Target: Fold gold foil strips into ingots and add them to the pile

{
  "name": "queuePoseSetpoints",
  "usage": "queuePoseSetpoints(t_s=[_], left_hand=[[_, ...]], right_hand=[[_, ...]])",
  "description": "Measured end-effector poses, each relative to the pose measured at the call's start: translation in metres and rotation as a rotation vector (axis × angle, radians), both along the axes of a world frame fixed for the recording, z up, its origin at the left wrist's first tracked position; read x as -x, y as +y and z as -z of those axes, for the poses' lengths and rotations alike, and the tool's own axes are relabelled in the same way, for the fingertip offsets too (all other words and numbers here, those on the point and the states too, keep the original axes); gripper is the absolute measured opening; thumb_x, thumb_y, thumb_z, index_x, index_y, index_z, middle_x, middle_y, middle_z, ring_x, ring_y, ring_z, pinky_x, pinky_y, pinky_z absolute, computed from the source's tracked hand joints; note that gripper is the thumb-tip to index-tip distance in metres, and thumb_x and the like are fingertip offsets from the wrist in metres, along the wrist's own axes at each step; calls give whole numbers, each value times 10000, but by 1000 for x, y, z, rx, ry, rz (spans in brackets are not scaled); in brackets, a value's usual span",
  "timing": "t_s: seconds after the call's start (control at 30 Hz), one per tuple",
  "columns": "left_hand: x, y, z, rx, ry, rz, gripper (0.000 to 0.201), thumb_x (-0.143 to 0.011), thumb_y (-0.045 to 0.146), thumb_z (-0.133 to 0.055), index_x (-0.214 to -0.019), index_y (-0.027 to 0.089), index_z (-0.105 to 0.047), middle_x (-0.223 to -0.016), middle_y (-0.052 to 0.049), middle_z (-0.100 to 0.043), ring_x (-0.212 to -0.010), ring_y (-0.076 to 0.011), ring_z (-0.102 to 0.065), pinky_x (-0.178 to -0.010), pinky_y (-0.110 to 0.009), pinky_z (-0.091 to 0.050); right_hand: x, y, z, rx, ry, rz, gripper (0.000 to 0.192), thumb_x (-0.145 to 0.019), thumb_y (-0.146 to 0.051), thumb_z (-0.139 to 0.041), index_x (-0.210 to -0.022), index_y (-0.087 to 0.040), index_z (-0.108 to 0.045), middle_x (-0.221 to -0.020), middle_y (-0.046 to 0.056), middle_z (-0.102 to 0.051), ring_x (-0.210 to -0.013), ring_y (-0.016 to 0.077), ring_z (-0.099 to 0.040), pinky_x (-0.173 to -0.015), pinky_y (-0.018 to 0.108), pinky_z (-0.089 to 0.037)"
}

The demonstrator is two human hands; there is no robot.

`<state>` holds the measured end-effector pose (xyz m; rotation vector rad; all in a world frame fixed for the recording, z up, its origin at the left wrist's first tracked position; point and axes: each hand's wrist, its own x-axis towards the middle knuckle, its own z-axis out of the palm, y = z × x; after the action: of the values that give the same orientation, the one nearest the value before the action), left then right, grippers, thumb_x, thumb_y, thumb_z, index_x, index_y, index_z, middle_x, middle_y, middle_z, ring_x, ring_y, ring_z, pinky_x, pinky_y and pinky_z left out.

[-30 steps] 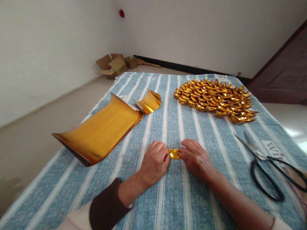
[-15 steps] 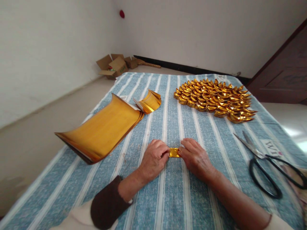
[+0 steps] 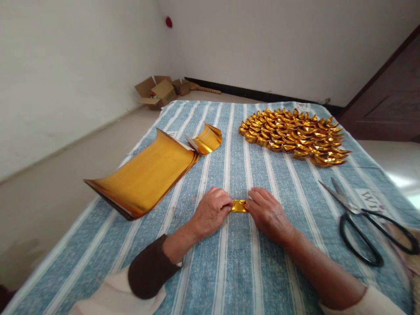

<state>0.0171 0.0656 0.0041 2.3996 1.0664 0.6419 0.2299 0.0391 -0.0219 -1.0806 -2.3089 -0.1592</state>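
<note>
We have a small folded gold strip (image 3: pixel 239 205) pinned flat on the striped cloth (image 3: pixel 236 262), low and centre in the head view. Our left hand (image 3: pixel 211 211) pinches its left end, fingers curled shut over it; our right hand (image 3: pixel 267 213) presses the right end, fingertips closed down on the foil. Only the middle of the strip shows between the two hands.

Handling, as we judge it: the strip is very light, thin, foil-faced paper. It looks shiny and so probably slick under the fingers. It should take a crease easily and keep it, and it should also dent or tear if we pull hard. Best hold is at the two short ends, thumb and forefinger pinching, with the cloth under it as backing. The cloth is soft, so hard creases need firm pressure.

Around it:
- sheet stack (image 3: pixel 144 177), gold, curled up at the near-left edge, left of the hands, well apart
- a loose curled sheet (image 3: pixel 206 139) just beyond the stack
- ingot pile (image 3: pixel 292 135), folded gold pieces packed close, far right
- scissors (image 3: pixel 364 221), black handles, lying right of the right hand, apart from it
- boxes (image 3: pixel 160 91) on the floor by the far wall
</note>
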Motion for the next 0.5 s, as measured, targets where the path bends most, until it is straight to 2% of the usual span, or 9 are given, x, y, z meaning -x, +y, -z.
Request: queuePoseSetpoints(t_s=[0.13, 0.23, 0.37, 0.5], left_hand=[[2, 11, -7, 13, 118, 113, 130, -820, 73, -573, -766, 176, -630, -773, -7, -632, -807, -180, -566, -802, -341, -436], [1, 19, -16, -35, 158, 207, 156, -848, 69, -538, -770, 164, -635, -764, -17, -636, -797, -174, -582, -799, -330, -458], [-4, 15, -20, -205, 168, 262, 207, -940, 115, -469, -838, 155, -645, -857, -54, -671, -882, -190, -608, -846, -345, -481], [-7, -1, -11, -407, 181, 300, 272, -1005, 157, -393, -985, 135, -662, -1024, -101, -704, -1044, -229, -616, -892, -390, -487]], right_hand=[[1, 0, 0, 9, 0, 2, 275, -970, -131, -460, -759, -146, -635, -896, 113, -636, -962, 252, -545, -849, 397, -508], [1, 0, -1, 3, 7, 0, 271, -972, -144, -468, -755, -153, -631, -905, 111, -636, -955, 249, -544, -838, 393, -503], [1, 1, 0, 5, 11, 7, 281, -972, -130, -453, -753, -155, -627, -898, 111, -635, -948, 245, -538, -832, 385, -494], [2, 1, 1, 6, 9, 14, 281, -975, -132, -450, -763, -156, -634, -893, 107, -635, -944, 240, -537, -833, 381, -488]])
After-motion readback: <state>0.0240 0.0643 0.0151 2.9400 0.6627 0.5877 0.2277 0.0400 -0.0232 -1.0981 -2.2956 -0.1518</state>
